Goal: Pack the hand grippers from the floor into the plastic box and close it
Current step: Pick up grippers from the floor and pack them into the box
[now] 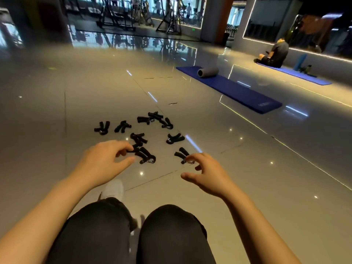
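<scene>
**Hand grippers strewn across a gym's polished floor**

A glossy grey tiled floor [247, 149] mirrors strip lights and ceiling spots in a dim gym, where exercise machines [118, 14] stand along the far side. A long blue exercise mat [238, 90] carries a grey foam roller [207, 72]; on a second mat further right sits another person [276, 53] in dark clothes. About ten black foam-handled hand grippers with metal spring coils [142, 136] lie scattered on the tiles just ahead of a crouching person's dark-trousered knees [167, 225]. The left hand [102, 161] reaches over the nearest cluster, fingers curled and touching a gripper, though a firm hold cannot be confirmed. The right hand [205, 174] hovers with fingers loosely spread, fingertips at the coil of another.
</scene>
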`<state>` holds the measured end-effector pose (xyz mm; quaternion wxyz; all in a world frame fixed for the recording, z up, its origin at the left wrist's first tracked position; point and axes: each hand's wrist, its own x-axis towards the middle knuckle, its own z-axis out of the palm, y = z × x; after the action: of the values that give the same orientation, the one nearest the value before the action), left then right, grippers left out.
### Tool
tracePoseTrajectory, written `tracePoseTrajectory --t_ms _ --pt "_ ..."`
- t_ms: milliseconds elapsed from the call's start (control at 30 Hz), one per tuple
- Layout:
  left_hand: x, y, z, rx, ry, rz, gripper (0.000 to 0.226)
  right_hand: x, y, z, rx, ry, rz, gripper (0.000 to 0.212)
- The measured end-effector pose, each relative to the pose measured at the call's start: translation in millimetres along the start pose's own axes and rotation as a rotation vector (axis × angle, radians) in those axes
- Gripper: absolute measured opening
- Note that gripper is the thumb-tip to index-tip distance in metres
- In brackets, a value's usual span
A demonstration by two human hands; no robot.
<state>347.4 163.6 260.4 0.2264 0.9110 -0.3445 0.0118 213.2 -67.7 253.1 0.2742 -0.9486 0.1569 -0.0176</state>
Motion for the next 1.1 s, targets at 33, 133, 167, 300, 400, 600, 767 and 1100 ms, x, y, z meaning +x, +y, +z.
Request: tracePoseTrajectory --t_ms 33,133,167,300,400,600,767,1100 --pt "5 -15 4 -0.006 -0.009 -0.033 0.035 19 -3 5 0.0 -0.017 -0.013 0.05" --pt "21 -53 15 0.008 -0.035 -0.094 0.039 72 -13 25 -0.005 -0.062 -0.036 0.051" --pt "26 -63 17 0.008 -0.044 -0.116 0.039 87 -15 30 -0.006 -0.07 -0.038 0.051" --pt "59 -91 27 0.052 -0.092 -0.114 0.04 133 -11 42 0.009 -0.07 -0.025 0.052" --pt "85 -102 41 0.041 -0.127 -0.094 0.04 158 6 46 -0.011 -0.102 -0.01 0.052" --pt "153 -127 66 0.047 -0.197 -0.1 0.041 233 37 58 -0.069 -0.206 0.015 0.054" --pt "225 -169 102 0.112 -0.259 -0.097 0.041 315 51 89 -0.092 -0.286 0.003 0.056" --pt "320 -286 250 0.119 -0.324 -0.038 0.051 465 101 230 -0.235 -0.56 -0.049 0.058"
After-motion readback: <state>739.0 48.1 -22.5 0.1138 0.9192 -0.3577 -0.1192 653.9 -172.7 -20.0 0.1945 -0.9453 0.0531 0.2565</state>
